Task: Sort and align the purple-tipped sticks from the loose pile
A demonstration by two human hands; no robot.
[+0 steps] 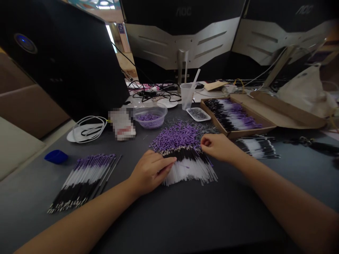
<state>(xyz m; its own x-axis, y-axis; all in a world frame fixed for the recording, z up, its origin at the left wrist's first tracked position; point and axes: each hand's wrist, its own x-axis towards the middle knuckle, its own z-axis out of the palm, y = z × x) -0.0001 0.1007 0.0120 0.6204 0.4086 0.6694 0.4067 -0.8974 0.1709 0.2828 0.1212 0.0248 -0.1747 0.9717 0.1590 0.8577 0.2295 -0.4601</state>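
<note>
My left hand (150,171) rests at the left side of a row of black-and-clear sticks (189,169), its index finger and thumb extended over them and slightly apart. A purple piece lies across the clear part by the fingertips. My right hand (215,146) is curled in a pinch at the right edge of a heap of small purple pieces (177,134); what it holds, if anything, is too small to name. The heap touches the far ends of the sticks. At the left lies a bundle of purple-tipped sticks (86,176).
Behind the heap stand a clear bowl of purple pieces (150,121), a small white tray (198,114) and a plastic cup (186,97). An open cardboard box (261,123) of sticks is at the right, with more sticks (256,147) before it. A blue cup (56,156) lies far left.
</note>
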